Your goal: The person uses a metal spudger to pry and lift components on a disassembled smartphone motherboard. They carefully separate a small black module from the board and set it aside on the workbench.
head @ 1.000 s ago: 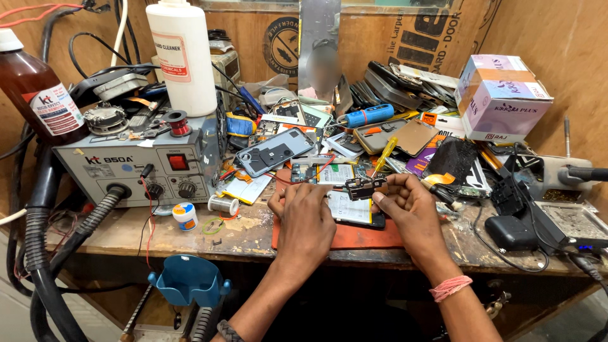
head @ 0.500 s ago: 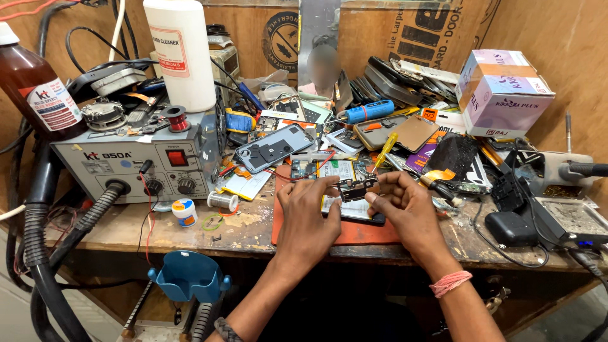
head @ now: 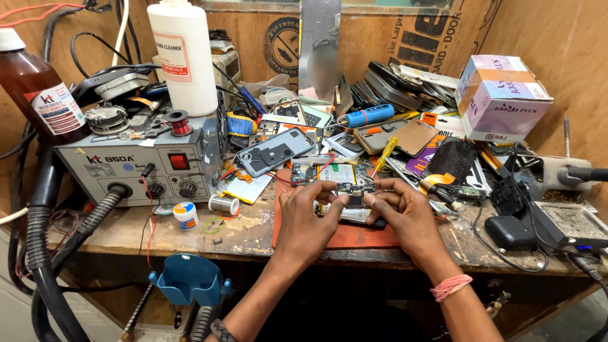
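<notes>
Opened phone lies flat on the red work mat, directly between my two hands, its back removed and its board and battery exposed. My left hand pinches the phone's left edge between thumb and fingertips; my right hand pinches the right edge the same way. Both hands are closed on the phone, not lifting it as far as I can tell.

Handling judgement: the unit is light and stiff along its frame, but fragile inside. The exposed board and thin flex parts look easy to damage, and the glass side underneath may slide on the mat. Hold by the outer frame edges only; keep fingertips off the board.

Just beyond my fingers, a yellow-handled screwdriver rests tilted among loose parts. Further ahead and left of my left hand lies a grey phone back frame. Well to the left stands a grey hot-air station, with a small solder spool near its base. Far right of my right hand, a pink-and-white box sits on the clutter.
</notes>
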